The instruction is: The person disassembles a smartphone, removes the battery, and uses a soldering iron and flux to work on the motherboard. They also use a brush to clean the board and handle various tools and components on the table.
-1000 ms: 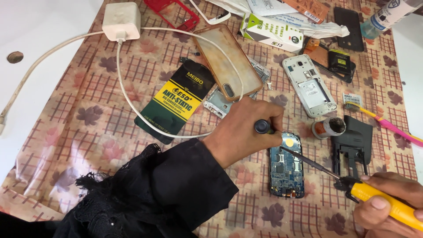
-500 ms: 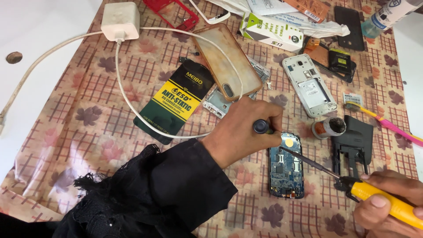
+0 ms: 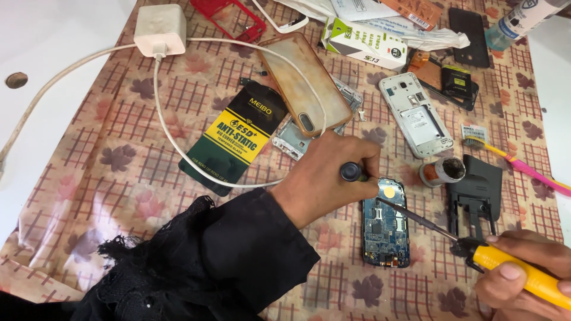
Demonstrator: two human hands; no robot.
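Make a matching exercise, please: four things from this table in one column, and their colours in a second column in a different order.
Things:
1. soldering iron handle
2. charger block
3. toothbrush handle
4. phone frame at the top edge

Colours:
A. red
B. white
C. yellow
D. pink

Pairs: 1-C, 2-B, 3-D, 4-A
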